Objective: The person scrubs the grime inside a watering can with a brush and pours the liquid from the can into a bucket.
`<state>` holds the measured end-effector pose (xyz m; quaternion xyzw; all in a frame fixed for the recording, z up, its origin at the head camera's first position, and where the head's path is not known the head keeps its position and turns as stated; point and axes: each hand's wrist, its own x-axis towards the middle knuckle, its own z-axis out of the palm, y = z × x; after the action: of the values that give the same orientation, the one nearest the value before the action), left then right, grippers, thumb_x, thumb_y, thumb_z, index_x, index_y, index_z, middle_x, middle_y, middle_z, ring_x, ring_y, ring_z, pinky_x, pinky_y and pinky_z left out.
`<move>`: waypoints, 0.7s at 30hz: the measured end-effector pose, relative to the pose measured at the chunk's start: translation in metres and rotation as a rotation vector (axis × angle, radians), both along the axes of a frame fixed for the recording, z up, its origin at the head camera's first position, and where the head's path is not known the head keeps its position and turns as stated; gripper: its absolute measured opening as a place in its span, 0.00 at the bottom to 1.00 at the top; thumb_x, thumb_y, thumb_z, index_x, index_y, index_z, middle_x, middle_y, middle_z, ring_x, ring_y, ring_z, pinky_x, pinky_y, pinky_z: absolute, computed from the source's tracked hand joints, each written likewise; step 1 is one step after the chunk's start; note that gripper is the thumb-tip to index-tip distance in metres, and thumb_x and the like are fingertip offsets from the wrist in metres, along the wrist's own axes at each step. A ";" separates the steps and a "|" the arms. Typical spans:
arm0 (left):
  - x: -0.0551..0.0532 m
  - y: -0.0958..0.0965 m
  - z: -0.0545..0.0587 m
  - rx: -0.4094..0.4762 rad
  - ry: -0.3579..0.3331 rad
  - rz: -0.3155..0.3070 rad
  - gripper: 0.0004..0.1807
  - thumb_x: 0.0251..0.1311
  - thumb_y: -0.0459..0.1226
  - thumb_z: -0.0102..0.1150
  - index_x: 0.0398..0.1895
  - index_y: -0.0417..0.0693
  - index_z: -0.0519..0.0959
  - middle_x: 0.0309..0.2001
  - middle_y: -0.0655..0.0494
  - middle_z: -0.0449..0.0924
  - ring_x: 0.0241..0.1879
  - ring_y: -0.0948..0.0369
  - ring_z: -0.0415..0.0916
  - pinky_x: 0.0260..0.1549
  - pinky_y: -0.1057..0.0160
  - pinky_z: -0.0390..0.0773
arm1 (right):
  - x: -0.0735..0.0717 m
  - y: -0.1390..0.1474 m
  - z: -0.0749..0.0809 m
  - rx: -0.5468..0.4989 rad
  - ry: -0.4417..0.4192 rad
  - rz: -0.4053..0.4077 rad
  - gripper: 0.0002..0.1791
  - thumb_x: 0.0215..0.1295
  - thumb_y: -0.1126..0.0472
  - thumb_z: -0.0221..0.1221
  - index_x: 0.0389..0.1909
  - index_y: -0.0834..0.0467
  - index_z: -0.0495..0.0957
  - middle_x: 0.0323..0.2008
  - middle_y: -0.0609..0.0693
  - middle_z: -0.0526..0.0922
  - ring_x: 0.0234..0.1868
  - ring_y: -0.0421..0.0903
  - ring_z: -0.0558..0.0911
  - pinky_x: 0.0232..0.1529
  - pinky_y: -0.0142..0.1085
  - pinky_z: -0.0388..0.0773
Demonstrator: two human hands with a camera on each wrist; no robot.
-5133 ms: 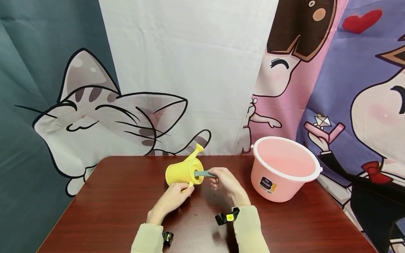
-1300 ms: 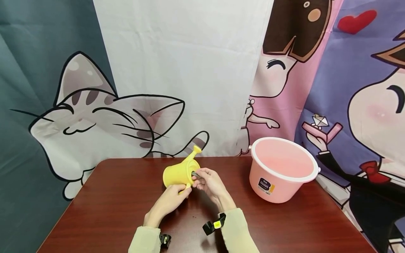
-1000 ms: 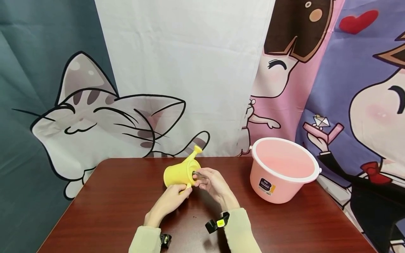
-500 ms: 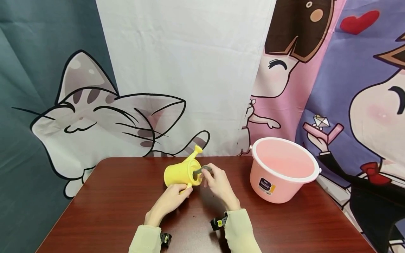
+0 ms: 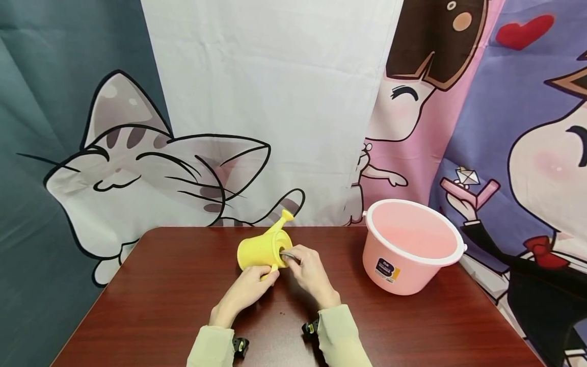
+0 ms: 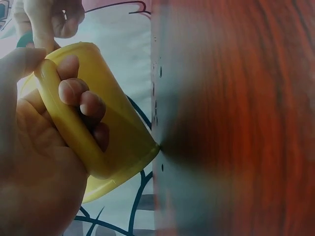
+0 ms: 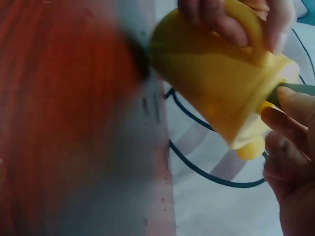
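A yellow watering can [image 5: 257,252] lies tilted over the table, its spout pointing up toward the back and its mouth facing right. My left hand [image 5: 247,286] grips its handle, with the fingers curled round the handle in the left wrist view. At the can's mouth, my right hand [image 5: 312,274] pinches a slim grey-green handle [image 7: 301,88] between thumb and fingers. The far end of that tool goes inside the can and is hidden, so I cannot tell what kind of tool it is. The can's base edge is right at the tabletop in both wrist views.
A pink bucket [image 5: 390,262] with a white rim stands at the right of the brown table [image 5: 151,306]. Behind the table hangs a printed cloth [image 5: 275,102] with a cartoon cat and figures. Small dark specks lie on the table in front of the can.
My right hand has moved left and down to the can's mouth, and less of the grey-green handle sticks out than half a second ago. The left hand and can stay nearly still.
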<state>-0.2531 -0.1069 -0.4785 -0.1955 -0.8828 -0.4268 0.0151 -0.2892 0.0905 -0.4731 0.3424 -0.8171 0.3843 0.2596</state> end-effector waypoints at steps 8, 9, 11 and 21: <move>0.000 0.002 0.001 -0.007 -0.007 -0.010 0.22 0.71 0.46 0.52 0.16 0.54 0.66 0.14 0.66 0.61 0.14 0.69 0.60 0.19 0.68 0.66 | -0.002 0.005 -0.001 -0.018 0.099 -0.025 0.06 0.60 0.69 0.65 0.37 0.59 0.86 0.33 0.47 0.83 0.34 0.39 0.81 0.36 0.33 0.78; 0.000 0.002 0.001 -0.004 -0.012 -0.007 0.22 0.71 0.46 0.52 0.16 0.54 0.66 0.14 0.66 0.61 0.15 0.69 0.60 0.20 0.68 0.66 | -0.002 0.007 0.000 -0.029 0.100 -0.028 0.06 0.59 0.70 0.66 0.37 0.59 0.86 0.33 0.47 0.83 0.34 0.39 0.81 0.36 0.32 0.78; 0.001 0.001 0.003 -0.001 -0.013 0.000 0.22 0.71 0.46 0.52 0.17 0.54 0.67 0.15 0.66 0.61 0.16 0.68 0.60 0.20 0.68 0.66 | -0.001 0.011 0.003 -0.047 0.105 -0.036 0.07 0.59 0.70 0.66 0.37 0.60 0.86 0.34 0.46 0.83 0.34 0.39 0.80 0.35 0.32 0.77; 0.001 -0.001 0.003 0.026 -0.024 0.003 0.21 0.72 0.48 0.51 0.18 0.55 0.69 0.15 0.66 0.63 0.16 0.68 0.62 0.20 0.67 0.68 | 0.006 0.020 0.015 -0.009 0.117 -0.032 0.05 0.61 0.68 0.65 0.38 0.60 0.86 0.35 0.45 0.83 0.34 0.39 0.80 0.35 0.31 0.76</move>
<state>-0.2521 -0.1075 -0.4752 -0.1890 -0.8777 -0.4404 0.0075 -0.2833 0.1100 -0.4581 0.3500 -0.8042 0.3631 0.3145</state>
